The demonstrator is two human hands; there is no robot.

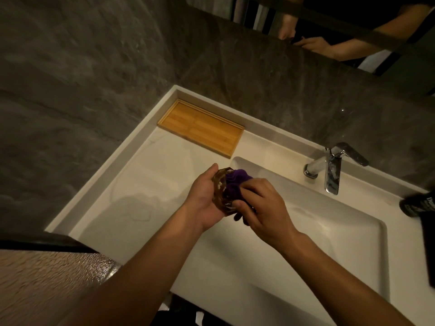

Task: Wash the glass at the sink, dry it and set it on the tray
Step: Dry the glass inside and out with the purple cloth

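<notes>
While lit dimly, white counter with sink at right, tap behind it. Bamboo tray bare at back left corner, well apart from hands. Left hand wrapped around glass, held above sink's left edge. Right hand pinching purple cloth stuffed into glass. Dark bottle at far right.

The tray lies on the counter in its far left corner, left of the sink, with the tap behind the basin, a bottle at the right edge, and both hands holding the glass between tray and basin.
</notes>
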